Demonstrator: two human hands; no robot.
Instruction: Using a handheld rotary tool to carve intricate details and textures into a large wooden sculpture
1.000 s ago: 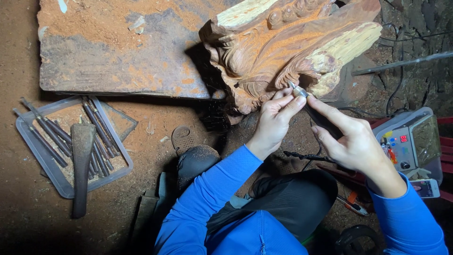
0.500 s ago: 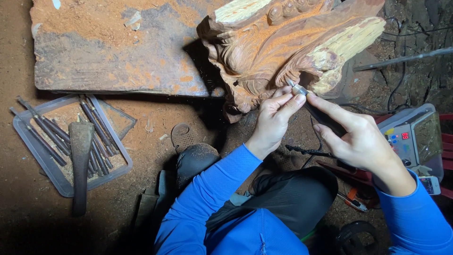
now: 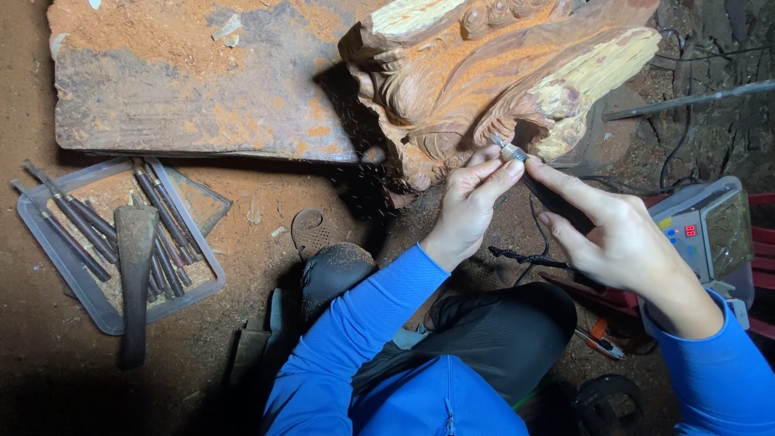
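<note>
Mostly reddish wood carving (image 3: 484,89), pale patches

I look down on a reddish wood carving (image 3: 492,89) beside a dusty slab (image 3: 202,89). My left hand (image 3: 468,202) and right hand (image 3: 622,242) meet at the carving's lower edge, pinching a slim metal-tipped tool (image 3: 517,155) against it. A clear tray (image 3: 48,258) of chisels (image 3: 161,214) lies at left, with a wooden mallet (image 3: 135,274) across it.

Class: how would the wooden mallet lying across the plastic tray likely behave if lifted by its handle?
The mallet looks solid wood, so probably stiff and head-heavy. Its broad end rests on the chisels in the tray, so lifting may rattle them.
</note>
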